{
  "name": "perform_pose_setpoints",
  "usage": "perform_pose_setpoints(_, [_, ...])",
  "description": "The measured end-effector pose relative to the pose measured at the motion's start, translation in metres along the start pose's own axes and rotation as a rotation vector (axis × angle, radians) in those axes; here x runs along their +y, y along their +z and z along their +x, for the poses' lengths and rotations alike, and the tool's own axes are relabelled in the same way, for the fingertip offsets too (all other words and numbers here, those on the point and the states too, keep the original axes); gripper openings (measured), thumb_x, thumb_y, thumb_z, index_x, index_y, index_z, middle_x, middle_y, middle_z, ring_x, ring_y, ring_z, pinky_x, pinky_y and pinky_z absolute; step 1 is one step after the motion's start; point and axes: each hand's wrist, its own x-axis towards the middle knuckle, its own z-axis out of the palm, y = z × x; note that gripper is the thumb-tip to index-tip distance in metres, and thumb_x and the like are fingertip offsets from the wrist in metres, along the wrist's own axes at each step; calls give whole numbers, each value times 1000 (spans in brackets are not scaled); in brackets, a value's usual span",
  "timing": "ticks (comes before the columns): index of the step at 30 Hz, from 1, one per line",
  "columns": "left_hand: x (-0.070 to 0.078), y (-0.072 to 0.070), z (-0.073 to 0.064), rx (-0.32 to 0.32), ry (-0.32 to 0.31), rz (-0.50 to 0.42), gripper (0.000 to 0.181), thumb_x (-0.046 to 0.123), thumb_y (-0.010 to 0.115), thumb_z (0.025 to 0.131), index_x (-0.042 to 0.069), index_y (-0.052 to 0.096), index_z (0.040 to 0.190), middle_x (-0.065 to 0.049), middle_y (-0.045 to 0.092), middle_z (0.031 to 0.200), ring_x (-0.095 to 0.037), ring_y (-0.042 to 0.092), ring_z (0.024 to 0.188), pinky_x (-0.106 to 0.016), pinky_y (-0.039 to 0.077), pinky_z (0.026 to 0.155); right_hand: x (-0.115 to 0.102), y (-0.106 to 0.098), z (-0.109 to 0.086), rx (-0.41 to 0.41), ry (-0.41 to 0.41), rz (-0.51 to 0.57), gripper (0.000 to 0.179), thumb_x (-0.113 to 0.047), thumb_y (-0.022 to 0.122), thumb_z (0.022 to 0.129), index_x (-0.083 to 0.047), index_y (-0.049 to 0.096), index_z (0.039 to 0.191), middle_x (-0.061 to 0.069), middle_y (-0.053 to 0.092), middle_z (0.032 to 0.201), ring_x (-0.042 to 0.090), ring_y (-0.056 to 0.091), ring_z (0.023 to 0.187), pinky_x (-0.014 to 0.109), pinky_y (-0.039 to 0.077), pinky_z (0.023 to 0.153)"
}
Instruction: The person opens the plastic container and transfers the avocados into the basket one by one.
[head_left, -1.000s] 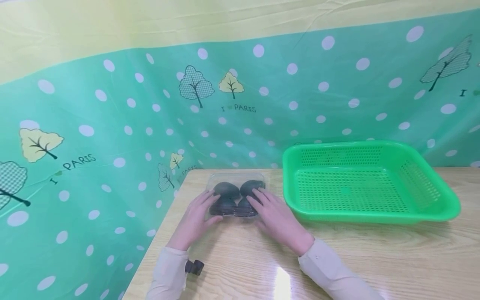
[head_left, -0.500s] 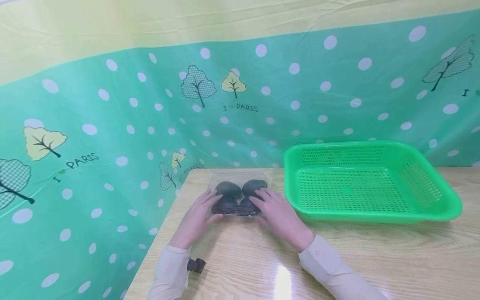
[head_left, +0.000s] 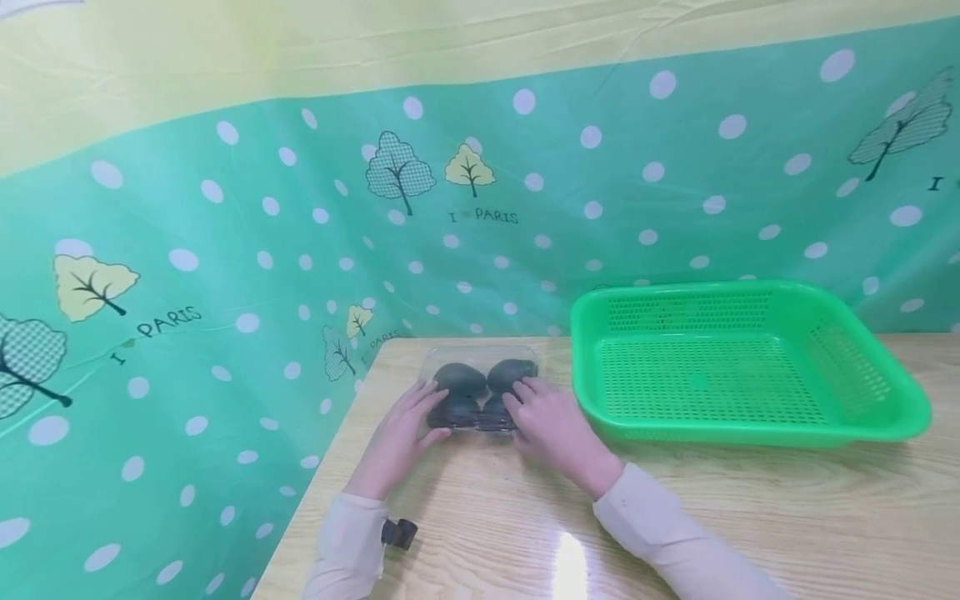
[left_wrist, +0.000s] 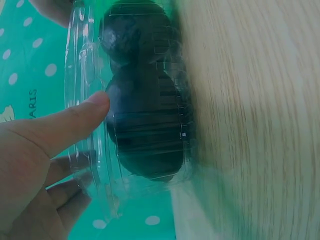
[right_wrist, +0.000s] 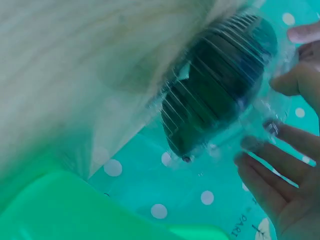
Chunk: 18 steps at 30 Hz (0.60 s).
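A clear plastic clamshell box [head_left: 480, 354] stands on the table with several dark avocados inside, among them a left avocado [head_left: 459, 381] and a right avocado [head_left: 512, 377]. My left hand [head_left: 397, 433] holds its left front corner. In the left wrist view the thumb lies on the front near the rim [left_wrist: 90, 50], with the other fingers round the left end. At the right front corner is my right hand [head_left: 558, 433], its thumb at the front rim and its fingertips against the right end. In the right wrist view an avocado [right_wrist: 220, 85] shows through the ribbed plastic.
A large green plastic basket [head_left: 697, 433] with perforated walls stands close to the right of the box. Behind the table [head_left: 480, 533] hangs a green polka-dot cloth [head_left: 630, 267]. A small black device [head_left: 400, 533] sits at the left wrist.
The fingers of my right hand have drawn in a little at the box's right corner. The head view has shifted slightly; box, basket and left hand keep their places.
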Motion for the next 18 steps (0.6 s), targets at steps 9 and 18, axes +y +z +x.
perform_pose_setpoints(9, [-1, -2, -1, 6, 7, 13, 60, 25, 75, 86, 7, 55, 139, -18, 46, 150, -36, 34, 144, -55, 31, 116, -12, 9, -4, 37, 11, -48, 32, -16, 73, 83, -2, 71, 111, 17, 71, 115, 31, 67, 109, 37, 59, 87])
perform_pose_setpoints(18, [-2, 1, -1, 15, 55, 50, 57, 23, 73, 87, 5, 56, 138, -19, 47, 149, -37, 36, 143, -52, 31, 116, -18, 8, -1, 2, -52, -164, 25, 0, 73, 83, 0, 71, 108, 17, 72, 110, 29, 69, 101, 33, 61, 78])
